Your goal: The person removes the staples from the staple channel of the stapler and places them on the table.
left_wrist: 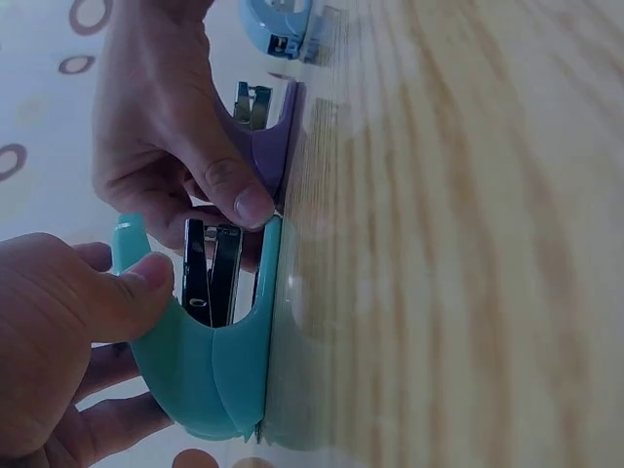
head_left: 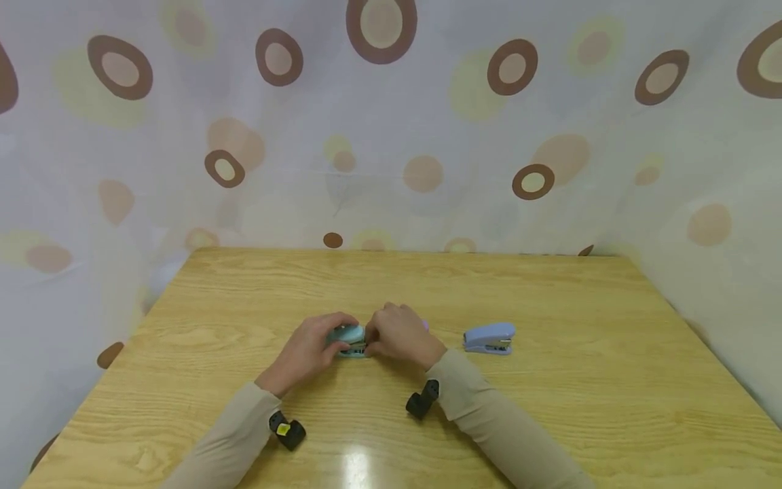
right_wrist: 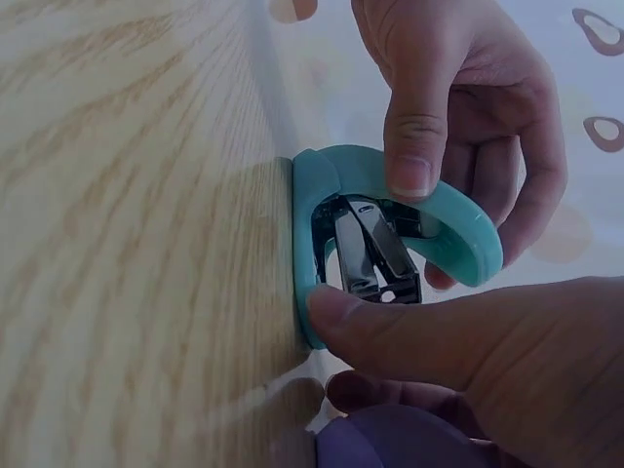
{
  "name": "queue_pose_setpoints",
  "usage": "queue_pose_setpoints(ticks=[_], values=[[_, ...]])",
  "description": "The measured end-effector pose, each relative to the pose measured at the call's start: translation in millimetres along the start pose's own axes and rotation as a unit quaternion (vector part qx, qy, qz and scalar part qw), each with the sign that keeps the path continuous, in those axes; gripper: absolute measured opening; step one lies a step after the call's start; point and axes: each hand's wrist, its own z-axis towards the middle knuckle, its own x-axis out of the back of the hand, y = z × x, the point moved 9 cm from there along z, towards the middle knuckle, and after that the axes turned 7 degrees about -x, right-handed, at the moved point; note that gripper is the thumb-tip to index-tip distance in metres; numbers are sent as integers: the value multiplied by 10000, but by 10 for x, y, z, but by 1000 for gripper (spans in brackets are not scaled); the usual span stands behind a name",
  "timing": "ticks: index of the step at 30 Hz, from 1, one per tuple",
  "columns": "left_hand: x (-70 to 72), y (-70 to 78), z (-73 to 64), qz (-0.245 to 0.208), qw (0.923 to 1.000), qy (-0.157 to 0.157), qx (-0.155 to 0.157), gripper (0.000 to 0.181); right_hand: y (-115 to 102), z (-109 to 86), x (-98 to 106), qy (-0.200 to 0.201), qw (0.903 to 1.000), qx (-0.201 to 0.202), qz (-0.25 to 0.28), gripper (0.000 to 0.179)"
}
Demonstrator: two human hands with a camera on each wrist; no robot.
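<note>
A teal stapler (head_left: 349, 334) stands on the table with its top cover tilted up, baring the metal magazine (right_wrist: 361, 249). My left hand (head_left: 308, 348) grips the cover, thumb on the near side and fingers behind. At the front end of the base, my right hand (head_left: 400, 333) pinches the tip, its thumb (right_wrist: 375, 327) low by the table. A purple stapler (left_wrist: 271, 151) stands just beyond the right hand, mostly hidden behind it in the head view.
Further right on the wooden table (head_left: 580, 380) is a periwinkle-blue stapler (head_left: 489, 335). A patterned curtain (head_left: 379, 122) hangs along the table's back and sides. Each wrist carries a small black camera.
</note>
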Motion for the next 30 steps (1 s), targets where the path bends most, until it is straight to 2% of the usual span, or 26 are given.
queue_pose_setpoints(ticks=[5, 10, 12, 15, 18, 23, 30], values=[[27, 0, -8, -109, 9997, 161, 153, 27, 21, 0, -33, -58, 9998, -31, 200, 13], [72, -75, -58, -745, 9957, 321, 456, 32, 69, -6, -43, -111, 9997, -180, 113, 11], [77, -84, -73, -907, 9946, 256, 438, 37, 79, -9, -32, -93, 9997, -199, 108, 11], [77, -72, -89, -833, 9960, 79, 311, 42, 75, -15, -28, -98, 9996, -161, 192, 11], [93, -89, -111, -836, 9959, 21, 333, 40, 64, -7, -23, -75, 9997, -124, 190, 11], [119, -131, -147, -1228, 9913, 177, 441, 37, 61, -5, -21, -30, 9998, -178, 95, 10], [145, -198, -179, -1488, 9874, 280, 460, 36, 55, -17, 1, -21, 9996, -159, 225, 10]])
